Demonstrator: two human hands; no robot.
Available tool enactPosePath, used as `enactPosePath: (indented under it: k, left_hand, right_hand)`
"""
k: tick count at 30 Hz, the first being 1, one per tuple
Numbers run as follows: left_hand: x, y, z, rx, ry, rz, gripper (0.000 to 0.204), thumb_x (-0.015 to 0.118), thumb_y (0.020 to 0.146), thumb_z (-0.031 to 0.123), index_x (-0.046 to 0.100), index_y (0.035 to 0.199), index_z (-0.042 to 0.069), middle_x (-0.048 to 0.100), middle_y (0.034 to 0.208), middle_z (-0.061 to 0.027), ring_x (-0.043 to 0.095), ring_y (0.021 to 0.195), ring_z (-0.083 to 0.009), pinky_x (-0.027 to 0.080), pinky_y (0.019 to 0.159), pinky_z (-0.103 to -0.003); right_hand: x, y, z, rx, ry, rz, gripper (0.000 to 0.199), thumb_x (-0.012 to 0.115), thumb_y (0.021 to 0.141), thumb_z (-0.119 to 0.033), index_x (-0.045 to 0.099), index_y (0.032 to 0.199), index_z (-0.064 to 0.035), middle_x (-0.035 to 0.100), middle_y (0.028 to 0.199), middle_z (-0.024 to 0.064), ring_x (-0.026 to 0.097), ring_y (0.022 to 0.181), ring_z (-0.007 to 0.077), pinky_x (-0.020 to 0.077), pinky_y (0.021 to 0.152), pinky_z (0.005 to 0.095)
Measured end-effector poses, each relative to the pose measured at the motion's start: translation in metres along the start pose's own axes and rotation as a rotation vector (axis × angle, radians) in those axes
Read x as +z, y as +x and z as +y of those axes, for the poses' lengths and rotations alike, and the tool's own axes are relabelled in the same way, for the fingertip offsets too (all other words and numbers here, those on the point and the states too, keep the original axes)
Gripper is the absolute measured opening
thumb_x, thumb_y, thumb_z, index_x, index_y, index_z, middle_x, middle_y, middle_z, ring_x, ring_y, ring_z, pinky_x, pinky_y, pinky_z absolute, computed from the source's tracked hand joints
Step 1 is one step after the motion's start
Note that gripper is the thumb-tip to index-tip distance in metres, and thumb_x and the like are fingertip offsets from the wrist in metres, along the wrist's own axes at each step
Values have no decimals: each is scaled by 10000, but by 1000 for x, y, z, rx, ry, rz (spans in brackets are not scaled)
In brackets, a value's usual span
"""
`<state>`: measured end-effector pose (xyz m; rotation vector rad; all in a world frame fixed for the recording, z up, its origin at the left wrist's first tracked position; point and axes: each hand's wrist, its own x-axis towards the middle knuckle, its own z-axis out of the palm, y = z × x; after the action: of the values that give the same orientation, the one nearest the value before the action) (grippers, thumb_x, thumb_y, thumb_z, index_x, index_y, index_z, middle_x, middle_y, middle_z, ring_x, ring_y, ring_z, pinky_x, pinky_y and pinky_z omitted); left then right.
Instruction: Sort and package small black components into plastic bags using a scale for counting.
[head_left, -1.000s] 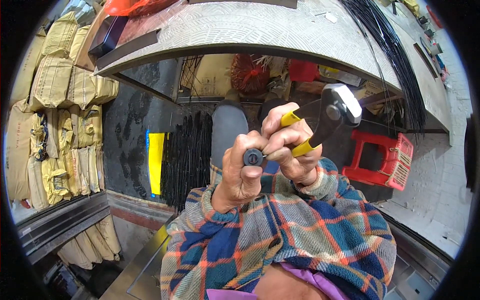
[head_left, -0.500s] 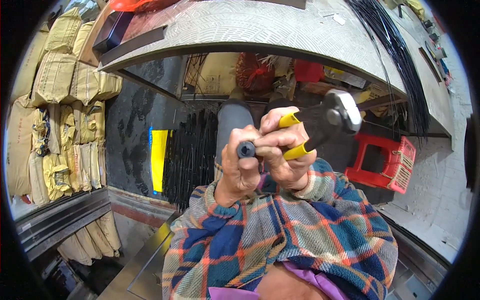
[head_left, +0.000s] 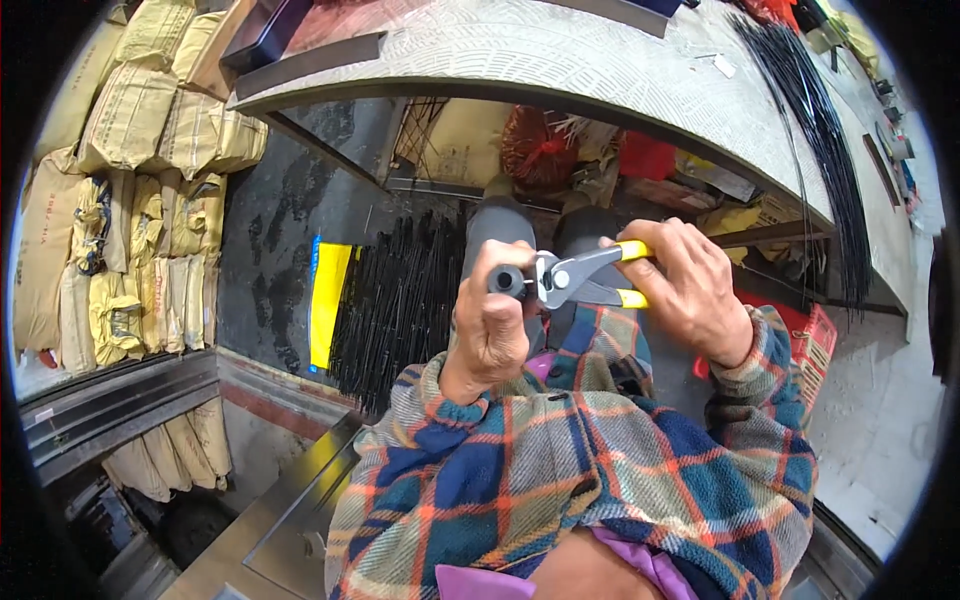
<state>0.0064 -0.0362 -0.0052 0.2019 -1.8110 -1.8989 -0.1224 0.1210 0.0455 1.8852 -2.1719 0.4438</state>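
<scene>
Pliers (head_left: 562, 278) w/ yellow handles are held up in front of the chest, above the lap, approx. at centre of the view. Right hand (head_left: 690, 290) is clenched around the 2 handles, fingers wrapped over the upper one, thumb side near the lower one. Metal head of the pliers points to the left and meets a short dark tube piece (head_left: 505, 281). Left hand (head_left: 497, 325) grasps this tube in a closed fist, its round end is showing above the fingers. Cannot tell if the jaws bite the tube or only touch it. Both forearms wear a plaid fleece sleeve (head_left: 560, 470). Below the hands, on the floor, lies a bundle of black rods (head_left: 395, 305) beside a yellow sheet (head_left: 328, 300). Stacked sacks (head_left: 130, 200) are at far left, a red plastic crate (head_left: 805, 345) at right, partly hidden by the right arm.
</scene>
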Motion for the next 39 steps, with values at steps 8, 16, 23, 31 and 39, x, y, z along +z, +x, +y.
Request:
enactPosePath:
  k: [8, 16, 23, 31, 39]
  left_hand:
    - [1, 2, -1, -2, -18, 17, 638, 298, 837, 635, 434, 911, 16, 470, 703, -41, 412, 552, -68, 333, 476, -201]
    - [5, 2, 6, 35, 127, 60, 693, 269, 849, 622, 476, 1051, -8, 496, 759, -43, 442, 565, -69, 353, 496, -204]
    - [7, 2, -5, 60, 189, 37, 684, 273, 862, 595, 514, 1075, -9, 526, 864, -46, 475, 587, -55, 388, 517, -183]
    - [-9, 4, 3, -193, -122, -244, 809, 371, 764, 696, 536, 1048, -43, 538, 865, -78, 499, 624, -91, 409, 554, -209]
    - [4, 6, 0, 15, -132, -267, 596, 374, 881, 549, 511, 1066, -1, 529, 782, -45, 467, 607, -89, 393, 546, -231]
  right_hand:
    - [-23, 22, -1, -11, -360, -64, 403, 527, 716, -128, 577, 1103, -29, 515, 1109, 127, 538, 978, 257, 425, 863, 397]
    - [-54, 32, 6, -191, -501, -191, 354, 554, 671, -140, 577, 981, 28, 507, 981, 143, 532, 851, 259, 439, 741, 376]
    - [-28, 16, 21, -139, -48, -425, 212, 524, 682, -133, 510, 845, 1, 457, 869, 127, 486, 773, 244, 415, 691, 352]
    - [-43, 13, 36, 160, 901, -759, 321, 545, 622, 45, 456, 921, -32, 515, 897, 144, 554, 807, 288, 434, 703, 375]
    - [-67, 28, 43, 213, 912, -946, 269, 485, 681, 26, 405, 931, -31, 552, 670, 82, 602, 630, 248, 423, 539, 337]
